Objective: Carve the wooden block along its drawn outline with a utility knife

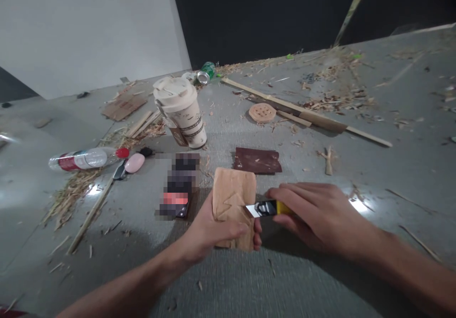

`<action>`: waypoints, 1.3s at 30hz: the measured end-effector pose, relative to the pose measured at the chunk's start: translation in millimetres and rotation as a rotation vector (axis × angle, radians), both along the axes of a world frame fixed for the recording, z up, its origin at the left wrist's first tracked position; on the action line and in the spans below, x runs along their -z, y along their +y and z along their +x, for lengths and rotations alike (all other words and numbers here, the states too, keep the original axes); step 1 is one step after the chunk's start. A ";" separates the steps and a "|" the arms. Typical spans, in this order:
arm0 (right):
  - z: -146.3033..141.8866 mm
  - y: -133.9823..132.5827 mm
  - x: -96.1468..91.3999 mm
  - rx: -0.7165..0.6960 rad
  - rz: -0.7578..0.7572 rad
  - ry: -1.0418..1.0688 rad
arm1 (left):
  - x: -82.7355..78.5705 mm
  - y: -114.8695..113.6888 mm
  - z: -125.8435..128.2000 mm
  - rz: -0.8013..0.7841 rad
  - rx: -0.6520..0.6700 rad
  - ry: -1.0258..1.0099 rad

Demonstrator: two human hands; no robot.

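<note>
Pale wooden block (233, 199), carved with a zigzag, stands on the grey table (249, 280), gripped by the left hand (210, 235). The right hand (313, 209) clasps a yellow-handled chisel (268, 208) against its edge; shallow, controlled cuts away from the fingers seem wisest.

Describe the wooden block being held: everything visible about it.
The wood block is a pale tan, roughly rectangular slab with zigzag grooves cut into its face. The left hand grips its lower part, holding it above the grey floor. The blade of a yellow-handled knife, held in the right hand, meets its right edge.
</note>
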State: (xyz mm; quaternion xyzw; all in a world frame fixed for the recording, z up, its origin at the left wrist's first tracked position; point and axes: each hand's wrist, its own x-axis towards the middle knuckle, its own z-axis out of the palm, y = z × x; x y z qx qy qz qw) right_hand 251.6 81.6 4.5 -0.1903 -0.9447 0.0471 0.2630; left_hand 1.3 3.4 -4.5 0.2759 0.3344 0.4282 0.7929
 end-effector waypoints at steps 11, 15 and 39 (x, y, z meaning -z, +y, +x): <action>22.5 18.4 -8.9 0.492 0.118 0.055 | -1.3 -12.7 2.7 0.031 0.314 -0.069; 27.3 27.0 -4.7 0.546 0.020 0.132 | -1.7 -12.1 3.7 0.040 0.266 -0.054; 11.5 3.7 -10.3 0.334 0.081 0.043 | -7.4 -4.4 -3.3 0.042 0.198 0.017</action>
